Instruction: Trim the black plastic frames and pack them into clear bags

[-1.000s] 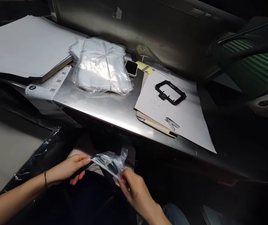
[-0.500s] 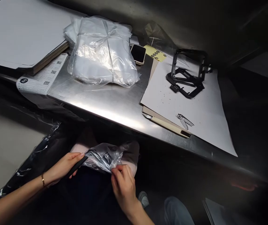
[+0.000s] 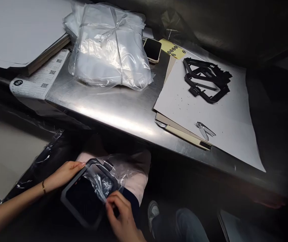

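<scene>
My left hand [image 3: 64, 174] grips the upper left edge of a black frame [image 3: 69, 201], held tilted over my lap. A clear plastic bag [image 3: 101, 183] covers the frame's upper right part. The bag's edge is pinched between the thumb and fingers of my right hand [image 3: 121, 210], beside the frame's right side. On white paper on the metal table lie more black frames [image 3: 209, 79], one overlapping another. Small nippers [image 3: 204, 130] and a knife with a pale yellow handle [image 3: 184, 136] lie nearer the table's front edge.
A tied stack of clear bags [image 3: 111, 50] stands on the metal table [image 3: 101, 107]. Beside it are a phone [image 3: 152, 50] and a yellow sticker sheet [image 3: 170, 48]. Large white sheets [image 3: 20, 30] lie at the left. Another person's knee [image 3: 190, 223] and shoe [image 3: 153, 211] show below.
The frame in my left hand has turned so its opening shows. My right hand has moved down and left with the bag's edge. On the table, the raised black frame has dropped flat onto the other.
</scene>
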A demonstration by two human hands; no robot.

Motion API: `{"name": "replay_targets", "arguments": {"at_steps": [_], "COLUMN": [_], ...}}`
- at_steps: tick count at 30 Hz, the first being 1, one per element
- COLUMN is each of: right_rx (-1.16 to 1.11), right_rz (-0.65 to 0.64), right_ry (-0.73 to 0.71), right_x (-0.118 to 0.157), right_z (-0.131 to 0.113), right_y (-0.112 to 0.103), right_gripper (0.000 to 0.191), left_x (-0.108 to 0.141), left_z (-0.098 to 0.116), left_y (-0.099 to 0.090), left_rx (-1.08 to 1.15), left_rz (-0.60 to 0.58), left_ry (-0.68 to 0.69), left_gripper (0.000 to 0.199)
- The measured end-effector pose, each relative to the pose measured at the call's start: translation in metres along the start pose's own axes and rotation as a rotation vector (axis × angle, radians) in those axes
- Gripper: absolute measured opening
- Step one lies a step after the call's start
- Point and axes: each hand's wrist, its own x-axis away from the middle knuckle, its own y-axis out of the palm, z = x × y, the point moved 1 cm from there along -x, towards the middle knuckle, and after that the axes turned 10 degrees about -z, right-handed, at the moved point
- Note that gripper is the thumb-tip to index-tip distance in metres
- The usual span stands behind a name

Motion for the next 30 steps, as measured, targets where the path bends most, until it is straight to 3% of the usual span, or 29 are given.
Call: {"name": "replay_targets", "arguments": {"at_steps": [3,7,11,14,17,20,22,24,27,30], "right_rx": [-0.014,0.009,0.069,0.094,0.049,-0.042,-0.095,-0.136,-0.178,-0.209], "right_rz": [0.077,0.07,0.083,0.138,0.204,0.198,0.132,0.073,0.086,0.067], "right_ry": [0.099,0.084,0.023,-0.003,-0.046,-0.081,-0.092,-0.097,-0.095,-0.131], "right_x": [-0.03,-0.063,-0.079,-0.084,-0.081,-0.075,-0.073,-0.074,-0.077,-0.068], "right_z": [0.012,0.018,0.017,0.014,-0.003,-0.027,-0.038,-0.043,-0.044,-0.045], "right_y": [-0.018,-0.041,-0.058,-0.07,-0.08,-0.082,-0.077,-0.068,-0.06,-0.059], "right_gripper": [0.018,0.018,0.019,0.019,0.018,0.016,0.016,0.016,0.017,0.022], "left_x": [-0.005,-0.01,-0.009,0.006,0.033,0.045,0.03,-0.001,-0.05,-0.072], "left_z": [-0.004,0.006,0.026,0.041,0.043,0.023,0.003,-0.011,-0.015,0.0], "left_y": [-0.014,-0.026,-0.024,-0.016,-0.013,-0.011,-0.004,0.013,0.053,0.082], "left_rx": [-0.076,-0.075,0.029,0.127,0.258,0.454,0.655,0.818,0.999,1.163], "left_rz": [0.041,0.038,0.017,-0.007,-0.139,-0.355,-0.397,-0.449,-0.506,-0.513], "left_ry": [-0.023,-0.07,-0.058,-0.029,-0.024,-0.098,-0.168,-0.221,-0.228,-0.086], "left_gripper": [0.041,0.045,0.045,0.044,0.042,0.047,0.063,0.064,0.044,0.025]}}
